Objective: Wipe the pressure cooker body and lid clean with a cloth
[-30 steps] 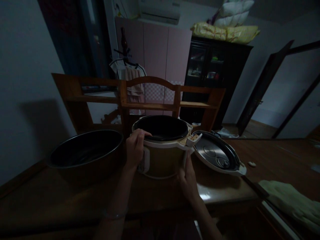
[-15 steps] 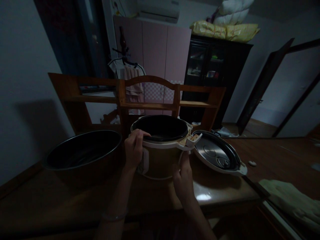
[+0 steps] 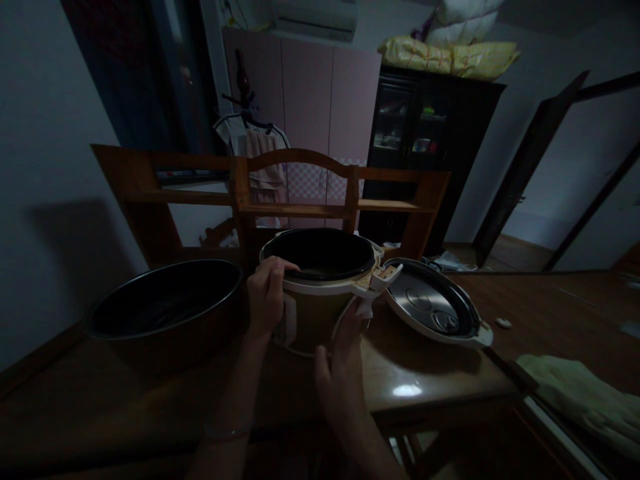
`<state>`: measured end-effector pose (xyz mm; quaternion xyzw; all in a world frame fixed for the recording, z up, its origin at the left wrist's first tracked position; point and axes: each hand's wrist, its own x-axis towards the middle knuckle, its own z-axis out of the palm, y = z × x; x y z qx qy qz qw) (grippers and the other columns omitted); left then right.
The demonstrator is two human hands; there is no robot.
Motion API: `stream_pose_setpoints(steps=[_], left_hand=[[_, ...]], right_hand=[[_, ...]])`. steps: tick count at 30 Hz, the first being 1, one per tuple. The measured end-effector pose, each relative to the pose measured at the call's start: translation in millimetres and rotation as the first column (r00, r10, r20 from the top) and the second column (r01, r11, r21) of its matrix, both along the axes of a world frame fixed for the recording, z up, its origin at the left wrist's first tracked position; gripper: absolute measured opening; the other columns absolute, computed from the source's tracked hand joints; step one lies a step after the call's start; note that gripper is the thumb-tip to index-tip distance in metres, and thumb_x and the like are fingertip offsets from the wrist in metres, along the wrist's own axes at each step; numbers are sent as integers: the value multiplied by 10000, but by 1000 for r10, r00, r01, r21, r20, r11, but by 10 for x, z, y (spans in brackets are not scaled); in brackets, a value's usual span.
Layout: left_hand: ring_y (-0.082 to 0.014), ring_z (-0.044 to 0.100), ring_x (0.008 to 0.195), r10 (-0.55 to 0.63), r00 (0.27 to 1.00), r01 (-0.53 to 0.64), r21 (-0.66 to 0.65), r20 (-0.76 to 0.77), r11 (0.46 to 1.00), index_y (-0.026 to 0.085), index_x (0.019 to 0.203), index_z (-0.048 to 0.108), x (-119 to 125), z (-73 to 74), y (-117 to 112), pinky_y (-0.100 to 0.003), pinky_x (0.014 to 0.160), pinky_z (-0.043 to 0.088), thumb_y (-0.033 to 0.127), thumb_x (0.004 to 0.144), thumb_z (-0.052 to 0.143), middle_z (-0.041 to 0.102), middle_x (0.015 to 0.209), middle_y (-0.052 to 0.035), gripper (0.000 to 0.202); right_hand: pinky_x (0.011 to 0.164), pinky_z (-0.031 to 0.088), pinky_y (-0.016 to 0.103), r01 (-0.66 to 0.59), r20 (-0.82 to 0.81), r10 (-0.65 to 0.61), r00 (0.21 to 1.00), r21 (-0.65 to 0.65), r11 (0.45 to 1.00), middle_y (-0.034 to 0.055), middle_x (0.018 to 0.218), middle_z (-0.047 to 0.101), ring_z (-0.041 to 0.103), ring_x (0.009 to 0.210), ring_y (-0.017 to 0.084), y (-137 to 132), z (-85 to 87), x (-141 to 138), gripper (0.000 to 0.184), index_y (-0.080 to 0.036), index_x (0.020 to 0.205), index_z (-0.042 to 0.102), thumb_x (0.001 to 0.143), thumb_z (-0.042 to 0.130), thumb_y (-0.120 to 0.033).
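A rice cooker body (image 3: 315, 320) with a pale rim and dark interior stands at the middle of the table, its lid off. My left hand (image 3: 267, 293) is closed over the near left of its rim, thumb along the edge. Against the cooker's right side, below the latch (image 3: 385, 277), my right hand (image 3: 345, 367) presses with fingers stretched upward. A small white cloth or tissue (image 3: 366, 308) shows at those fingertips; its exact kind is unclear. The dark inner pot (image 3: 170, 327) sits to the left. On the right lies the detached lid (image 3: 425, 303), its metal inside facing up.
A wooden shelf rack (image 3: 295, 210) rises behind the cooker. The wooden table (image 3: 400, 373) ends at a near edge below my hands. Pale green fabric (image 3: 575, 387) lies at the lower right. A small white object (image 3: 503, 323) is on the floor beyond the lid.
My right hand has shifted left along the cooker's side and its fingers have straightened; the white piece now shows more. My left hand keeps its hold on the rim.
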<state>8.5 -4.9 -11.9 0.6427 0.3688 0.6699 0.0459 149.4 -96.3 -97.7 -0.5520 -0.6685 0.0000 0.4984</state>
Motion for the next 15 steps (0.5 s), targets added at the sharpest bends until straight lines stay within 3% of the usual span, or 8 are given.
stream_pose_setpoints(steps=[7, 12, 15], left_hand=[[-215, 642, 873, 8, 1000, -8, -2, -3, 1000, 233, 783, 705, -5, -6, 3, -354, 865, 454, 364, 1016, 350, 710, 858, -46, 444], [-217, 650, 890, 13, 1000, -13, -15, -14, 1000, 235, 793, 713, -7, -4, 3, -355, 859, 458, 369, 1017, 342, 731, 884, -49, 454], [-214, 650, 880, 13, 1000, -13, -4, -18, 1000, 231, 792, 716, -6, 0, 0, -350, 847, 458, 366, 1020, 337, 725, 864, -50, 462]], right_hand=[[1202, 273, 658, -26, 161, 18, 987, 45, 999, 158, 1690, -104, -54, 1547, 390, -106, -147, -233, 989, -73, 1598, -139, 801, 445, -17], [1198, 261, 677, -74, 295, 55, 954, 53, 996, 168, 1695, -43, -82, 1539, 423, -8, -286, -275, 1033, -27, 1610, 64, 683, 518, -10], [1199, 247, 676, -149, 378, 102, 920, 98, 984, 155, 1698, 45, -54, 1550, 402, 92, -315, -274, 966, -24, 1595, 189, 687, 519, -36]])
